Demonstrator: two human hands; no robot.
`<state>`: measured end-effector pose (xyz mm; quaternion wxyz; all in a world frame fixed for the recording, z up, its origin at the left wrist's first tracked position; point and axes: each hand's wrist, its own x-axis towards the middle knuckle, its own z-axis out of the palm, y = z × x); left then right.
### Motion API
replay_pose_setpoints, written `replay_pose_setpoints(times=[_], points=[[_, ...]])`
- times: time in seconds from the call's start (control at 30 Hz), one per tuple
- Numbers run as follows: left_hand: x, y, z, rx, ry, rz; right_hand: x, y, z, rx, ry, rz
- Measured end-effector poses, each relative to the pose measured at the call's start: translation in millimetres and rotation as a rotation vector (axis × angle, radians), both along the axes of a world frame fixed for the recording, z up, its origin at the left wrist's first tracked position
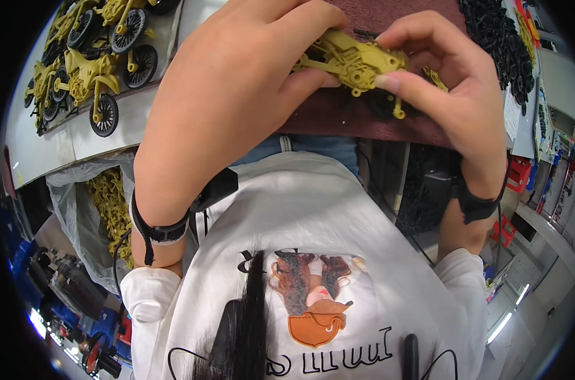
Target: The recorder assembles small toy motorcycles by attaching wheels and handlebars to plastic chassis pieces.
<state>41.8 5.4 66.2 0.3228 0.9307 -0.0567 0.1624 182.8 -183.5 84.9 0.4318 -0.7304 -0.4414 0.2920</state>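
Two hands, left (236,69) and right (452,82), share one yellow motorcycle frame (357,62). About four finished toy motorcycles (88,60) lie on the table (65,149). One bag (78,202) holds too many yellow parts (113,209) to count; likewise the heap of black tyres (499,38).

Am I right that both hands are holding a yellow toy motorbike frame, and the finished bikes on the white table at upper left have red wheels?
Not quite. The wheels on the finished bikes are black, not red, as the head view shows. The rest stands: the left hand and right hand both hold the yellow frame, and the bikes lie on the white table at upper left.
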Motion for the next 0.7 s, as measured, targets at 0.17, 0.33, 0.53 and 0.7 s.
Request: replay_pose_setpoints(times=[0.17, 0.33, 0.53, 0.7], points=[[1.6, -0.6, -10.2, 0.009, -0.008, -0.013, -8.5, 1.9, -4.3, 0.023, -0.481, 0.01], [1.6, -2.6, -10.3, 0.131, 0.043, 0.026, -15.5, 5.1, -7.7, 0.001, -0.536, -0.039], [2.6, -3.0, -9.9, -0.005, 0.113, 0.028, -28.8, -2.2, -20.3, -0.008, -0.658, -0.192], [1.4, -10.6, -1.3, -0.069, 0.1, 0.029, -45.1, -0.7, -35.2, 0.06, -0.684, -0.342]])
